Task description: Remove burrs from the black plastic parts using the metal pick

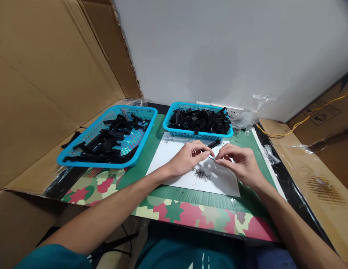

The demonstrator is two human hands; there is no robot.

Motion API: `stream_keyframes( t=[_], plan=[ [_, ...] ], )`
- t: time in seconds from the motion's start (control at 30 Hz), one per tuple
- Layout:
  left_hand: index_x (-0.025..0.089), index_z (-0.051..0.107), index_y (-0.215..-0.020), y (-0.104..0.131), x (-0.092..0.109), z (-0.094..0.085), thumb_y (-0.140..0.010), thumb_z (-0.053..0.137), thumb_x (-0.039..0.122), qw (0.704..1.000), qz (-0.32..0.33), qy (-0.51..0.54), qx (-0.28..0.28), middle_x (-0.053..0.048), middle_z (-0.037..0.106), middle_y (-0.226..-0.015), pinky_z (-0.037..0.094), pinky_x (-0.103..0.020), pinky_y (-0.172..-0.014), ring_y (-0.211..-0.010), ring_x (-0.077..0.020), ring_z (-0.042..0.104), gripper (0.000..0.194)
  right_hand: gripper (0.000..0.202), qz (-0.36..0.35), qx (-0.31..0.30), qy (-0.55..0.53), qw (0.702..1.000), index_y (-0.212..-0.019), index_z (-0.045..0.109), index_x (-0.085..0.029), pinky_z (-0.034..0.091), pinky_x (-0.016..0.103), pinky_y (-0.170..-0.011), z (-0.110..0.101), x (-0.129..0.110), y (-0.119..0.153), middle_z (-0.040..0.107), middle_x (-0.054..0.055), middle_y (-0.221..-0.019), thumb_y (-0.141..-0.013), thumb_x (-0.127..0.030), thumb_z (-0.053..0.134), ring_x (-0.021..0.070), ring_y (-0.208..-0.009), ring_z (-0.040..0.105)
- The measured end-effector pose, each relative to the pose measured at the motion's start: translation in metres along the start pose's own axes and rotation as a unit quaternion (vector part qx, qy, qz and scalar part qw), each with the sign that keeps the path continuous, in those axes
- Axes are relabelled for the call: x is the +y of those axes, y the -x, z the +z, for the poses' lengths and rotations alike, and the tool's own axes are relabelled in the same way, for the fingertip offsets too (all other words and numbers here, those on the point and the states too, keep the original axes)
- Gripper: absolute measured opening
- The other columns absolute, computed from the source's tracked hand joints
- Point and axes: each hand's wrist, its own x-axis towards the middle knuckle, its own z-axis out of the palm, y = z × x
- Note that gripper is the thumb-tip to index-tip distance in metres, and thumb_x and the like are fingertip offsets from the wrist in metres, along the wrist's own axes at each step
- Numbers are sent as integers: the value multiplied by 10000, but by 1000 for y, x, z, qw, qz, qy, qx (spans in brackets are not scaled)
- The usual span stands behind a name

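Note:
Over a white sheet (168, 157), my left hand (190, 157) is closed on a black plastic part (214, 144), which sticks out beyond its fingers to the upper right. My right hand (237, 161) is closed in a pinch just to the right, its fingertips close to a thin light piece between the two hands. What exactly the right fingertips hold is too small to make out. A small pile of tiny metal pieces (202, 174) lies on the sheet below the hands. A few more tiny pieces are scattered at the sheet's upper left.
A blue basket (131, 163) with black parts is at the left. Another blue basket (202, 135), heaped with black parts, stands behind the hands. Cardboard (50, 67) walls the left side. Clear plastic wrap (242, 118) and a yellow cable (297, 129) lie at the right.

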Motion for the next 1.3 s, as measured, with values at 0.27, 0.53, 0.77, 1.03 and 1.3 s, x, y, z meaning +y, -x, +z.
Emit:
stream_keyframes(
  t=[0.27,0.53,0.77,1.03,1.3],
  plan=[
    [183,803,-995,2,4,4,-939,744,471,997,7,66,-44,-50,671,-916,410,-263,-667,-762,-142,554,300,131,-6,44,-10,999,-828,846,-235,440,322,-592,1,-8,1,717,57,-786,-858,-362,861,188,-718,620],
    [153,794,-976,1,0,8,-864,828,481,988,-24,155,-13,-55,702,-896,427,-275,-669,-742,-135,581,349,60,-11,84,-23,996,-924,866,-263,454,315,-610,9,-8,5,721,43,-815,-869,-282,849,184,-745,636],
    [131,762,-922,1,-2,13,-831,844,532,983,-44,175,33,-39,667,-825,385,-264,-632,-729,-132,542,420,146,6,69,13,998,-1020,859,-253,441,310,-587,11,-12,6,702,48,-812,-918,-335,794,178,-722,600],
    [141,756,-887,1,1,14,-840,828,543,986,-38,160,36,-28,639,-802,368,-268,-617,-722,-133,516,412,100,-20,132,45,990,-870,818,-248,446,308,-564,17,-16,7,727,47,-810,-915,-336,797,175,-694,597],
    [142,749,-901,2,5,13,-913,759,524,987,-35,156,29,-33,648,-845,399,-266,-665,-756,-132,527,382,51,-68,152,114,979,-903,819,-261,482,319,-581,16,-12,10,721,42,-833,-929,-286,784,169,-682,614]
  ],
)
